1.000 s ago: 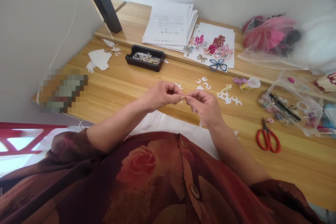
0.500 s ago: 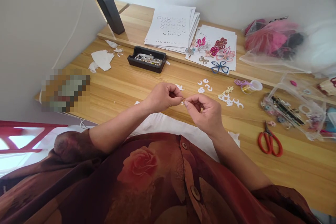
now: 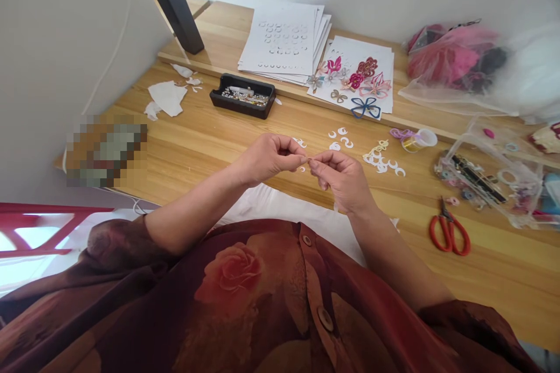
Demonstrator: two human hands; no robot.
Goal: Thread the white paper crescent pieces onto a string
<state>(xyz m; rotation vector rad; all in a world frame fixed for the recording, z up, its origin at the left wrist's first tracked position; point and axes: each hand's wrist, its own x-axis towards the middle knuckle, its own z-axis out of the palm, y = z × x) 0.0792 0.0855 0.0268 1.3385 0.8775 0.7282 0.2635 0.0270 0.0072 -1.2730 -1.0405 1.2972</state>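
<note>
Both hands meet above the near edge of the wooden table [image 3: 210, 140]. My left hand [image 3: 266, 157] and my right hand [image 3: 343, 178] are each closed in a pinch, fingertips touching around one tiny piece that is too small to name. Small white crescent paper cut-outs [image 3: 382, 164] lie scattered on the table just beyond my hands. More of them [image 3: 341, 139] lie a little farther back.
A black tray of small beads [image 3: 242, 96] sits behind my hands, with punched white sheets [image 3: 284, 41] and coloured paper flowers [image 3: 356, 78] beyond. Red scissors [image 3: 450, 233], a clear pouch of bits [image 3: 490, 178] and a small cup [image 3: 422, 139] lie at right. Paper scraps [image 3: 166, 98] lie at left.
Both hands stay pinched together on the tiny piece with only slight finger movement. The view has shifted a little up and down.
</note>
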